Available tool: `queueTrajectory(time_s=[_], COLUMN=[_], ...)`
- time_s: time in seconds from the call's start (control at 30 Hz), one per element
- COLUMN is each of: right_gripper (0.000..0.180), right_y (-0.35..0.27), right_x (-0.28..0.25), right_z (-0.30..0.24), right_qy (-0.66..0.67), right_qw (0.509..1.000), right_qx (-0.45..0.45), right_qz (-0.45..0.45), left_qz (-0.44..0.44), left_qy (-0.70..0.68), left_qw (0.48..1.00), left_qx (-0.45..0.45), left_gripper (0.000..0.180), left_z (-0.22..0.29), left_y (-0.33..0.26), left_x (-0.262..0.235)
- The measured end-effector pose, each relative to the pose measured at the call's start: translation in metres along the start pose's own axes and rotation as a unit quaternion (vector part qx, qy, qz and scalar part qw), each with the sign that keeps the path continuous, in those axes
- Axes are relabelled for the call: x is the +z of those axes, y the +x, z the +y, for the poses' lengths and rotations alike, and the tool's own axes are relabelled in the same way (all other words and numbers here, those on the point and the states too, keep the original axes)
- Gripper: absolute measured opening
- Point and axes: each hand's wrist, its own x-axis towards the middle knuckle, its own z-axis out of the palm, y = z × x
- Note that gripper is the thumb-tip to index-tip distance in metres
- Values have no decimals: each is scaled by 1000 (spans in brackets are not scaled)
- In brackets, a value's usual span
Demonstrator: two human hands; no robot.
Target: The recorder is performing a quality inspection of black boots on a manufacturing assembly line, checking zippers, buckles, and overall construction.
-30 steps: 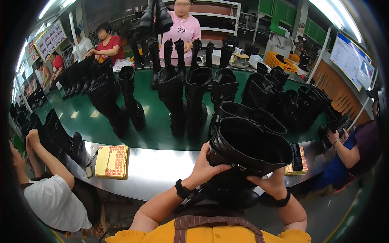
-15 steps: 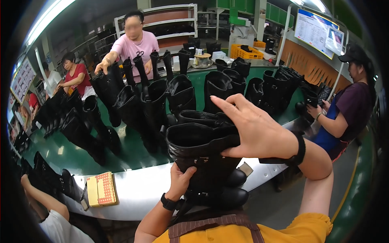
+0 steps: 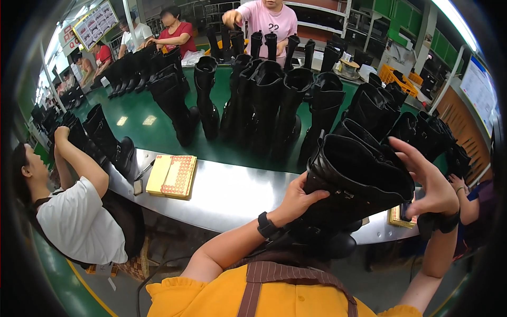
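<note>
A tall black boot with a buckled strap stands upright before me at the bench's near edge, its wide top opening tipped toward me. My left hand grips the left side of its shaft, thumb across the front and the other fingers hidden behind. At the boot's right side is my right hand, its fingers spread and bent beside the upper rim, the thumb apart from them. Whether it touches the leather I cannot tell. Just behind, the top of another black boot shows. The feet below are dark and partly covered.
Several black boots stand on the green table beyond the metal edge. A yellow stack of stickered sheets lies to the left, another to the right. A person in white sits at left; others work across the table.
My view has swung left. My right hand has shifted from across the boot's upper front to its right side, fingers spreading. My left hand still grips the shaft.
</note>
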Motion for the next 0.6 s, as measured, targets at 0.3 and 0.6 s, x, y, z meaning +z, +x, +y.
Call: queueTrajectory(time_s=[0.3, 0.6], right_gripper=[133, 52], right_y=[-53, -38], right_x=[32, 38], right_z=[8, -50], right_qy=[-343, -204], right_qw=[910, 979], right_qx=[-102, 21], right_qz=[208, 9], left_qz=[2, -11], left_qy=[35, 129], left_qw=[999, 986], left_qx=[30, 101], left_gripper=[46, 46], left_z=[11, 21], left_y=[-15, -64], left_x=[25, 62])
